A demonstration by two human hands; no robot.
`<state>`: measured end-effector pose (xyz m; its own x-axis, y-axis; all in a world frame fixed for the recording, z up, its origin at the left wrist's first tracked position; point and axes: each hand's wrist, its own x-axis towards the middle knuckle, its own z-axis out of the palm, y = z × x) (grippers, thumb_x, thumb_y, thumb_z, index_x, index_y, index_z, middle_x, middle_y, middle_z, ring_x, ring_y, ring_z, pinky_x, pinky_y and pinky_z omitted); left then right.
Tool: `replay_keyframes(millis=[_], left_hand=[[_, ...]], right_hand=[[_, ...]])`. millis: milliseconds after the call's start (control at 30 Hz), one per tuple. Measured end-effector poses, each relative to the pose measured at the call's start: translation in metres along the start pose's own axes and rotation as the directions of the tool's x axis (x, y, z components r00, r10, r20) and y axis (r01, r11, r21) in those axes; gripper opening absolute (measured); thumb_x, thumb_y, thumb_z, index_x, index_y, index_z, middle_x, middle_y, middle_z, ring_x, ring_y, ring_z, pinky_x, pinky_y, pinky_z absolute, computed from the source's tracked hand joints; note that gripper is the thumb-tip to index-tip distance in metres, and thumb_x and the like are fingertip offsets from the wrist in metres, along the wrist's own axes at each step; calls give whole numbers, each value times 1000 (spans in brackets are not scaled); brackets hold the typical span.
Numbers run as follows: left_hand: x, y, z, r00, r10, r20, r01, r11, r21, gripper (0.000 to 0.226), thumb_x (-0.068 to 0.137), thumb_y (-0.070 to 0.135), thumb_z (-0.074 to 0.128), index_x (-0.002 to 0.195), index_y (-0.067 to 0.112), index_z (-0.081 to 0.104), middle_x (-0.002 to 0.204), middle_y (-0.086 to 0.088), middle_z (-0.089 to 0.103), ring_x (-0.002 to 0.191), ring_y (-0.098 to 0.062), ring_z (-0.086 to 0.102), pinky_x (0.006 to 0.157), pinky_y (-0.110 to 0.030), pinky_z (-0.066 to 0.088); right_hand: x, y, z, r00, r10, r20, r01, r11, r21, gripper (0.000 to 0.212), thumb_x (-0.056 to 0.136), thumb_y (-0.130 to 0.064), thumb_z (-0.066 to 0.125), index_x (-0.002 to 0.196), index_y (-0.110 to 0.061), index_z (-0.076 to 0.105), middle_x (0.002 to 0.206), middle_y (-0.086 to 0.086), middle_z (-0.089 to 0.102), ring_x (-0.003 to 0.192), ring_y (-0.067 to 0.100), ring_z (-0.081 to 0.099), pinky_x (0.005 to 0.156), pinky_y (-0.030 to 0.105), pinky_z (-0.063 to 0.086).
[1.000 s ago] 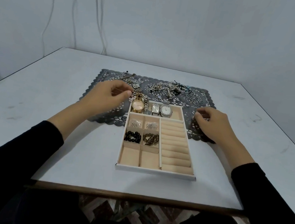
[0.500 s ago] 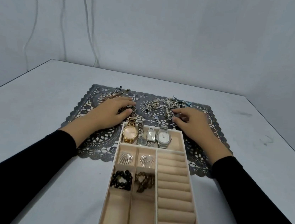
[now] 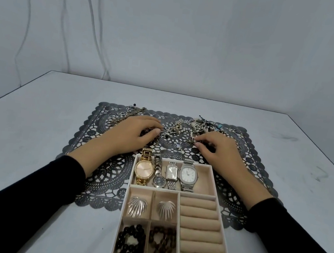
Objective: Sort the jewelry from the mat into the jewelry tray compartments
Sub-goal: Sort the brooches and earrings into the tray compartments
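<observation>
Desk (image 3: 32,152): pale, carrying everything.
Mat (image 3: 101,171): dark lace, under the tray's far end.
Tray (image 3: 214,180): beige, nearest me, several compartments filled.
Jewelry (image 3: 185,126): tangled along the mat's far side.
Left grip (image 3: 131,136): curled over something dark on the mat; whether it is clamped, I cannot tell.
Right grip (image 3: 219,151): thumb and forefinger pinched on a silver piece (image 3: 195,143), perhaps a ring.

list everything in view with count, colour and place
table: 1, white-grey, under everything
mat: 1, dark grey lace, under tray's far end
jewelry tray: 1, beige, centre near
watches: 4, one gold, three silver, tray's far compartment
fan-shaped pieces: 2, silver, one per small compartment
bead bracelets: 2, black and brown, next compartments nearer
ring rolls: several, beige, tray's right side
loose jewelry: uncountable tangle, mostly silver, mat's far half
cables: several, pale, on the wall
left hand: 1, black sleeve, on the mat, grip unclear
right hand: 1, black sleeve, pinching loose jewelry
</observation>
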<state>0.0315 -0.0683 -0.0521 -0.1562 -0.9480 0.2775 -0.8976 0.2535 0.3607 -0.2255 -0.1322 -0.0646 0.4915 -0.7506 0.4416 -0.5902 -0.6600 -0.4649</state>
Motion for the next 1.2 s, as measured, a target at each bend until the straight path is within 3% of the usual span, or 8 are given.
replay_keyframes(millis=[233,500,800,967,1200], left_hand=[[24,11,3,999,33,-10,-34,999,-35,32,99,37,51,126,25,63,122,8,66,105,-6,59,95,-30,47],[46,14,13,999,17,38,-16,999,-39,40,90,42,65,126,25,64,128,8,64,117,-9,58,99,-24,43],[48,14,17,998,54,18,-53,997,-50,32,92,32,65,122,21,67,122,6,67,109,-6,58,94,-21,42],[44,9,21,992,110,-63,-113,992,-60,36,94,34,63,127,21,63,121,3,67,107,-7,59,91,-18,40],[39,9,21,958,161,-238,-200,968,-153,29,87,22,73,116,17,69,111,4,67,91,-6,65,89,-30,53]], right_hand=[[0,1,2,998,56,-31,-56,998,11,11,88,-17,66,97,-17,72,88,-9,64,80,1,53,72,2,35],[0,1,3,995,44,-92,-42,999,17,10,87,-15,66,95,-15,72,90,-8,65,80,2,55,72,0,36],[0,2,3,995,24,-101,-20,999,47,10,85,-9,68,93,-14,70,92,-6,65,81,3,57,76,1,39],[-1,1,2,991,18,-132,-6,996,92,13,80,-2,71,89,-12,72,89,-5,60,76,3,58,75,4,43],[-1,3,1,987,-1,-158,15,996,90,18,77,4,71,86,-12,71,89,-4,59,76,12,59,73,4,43]])
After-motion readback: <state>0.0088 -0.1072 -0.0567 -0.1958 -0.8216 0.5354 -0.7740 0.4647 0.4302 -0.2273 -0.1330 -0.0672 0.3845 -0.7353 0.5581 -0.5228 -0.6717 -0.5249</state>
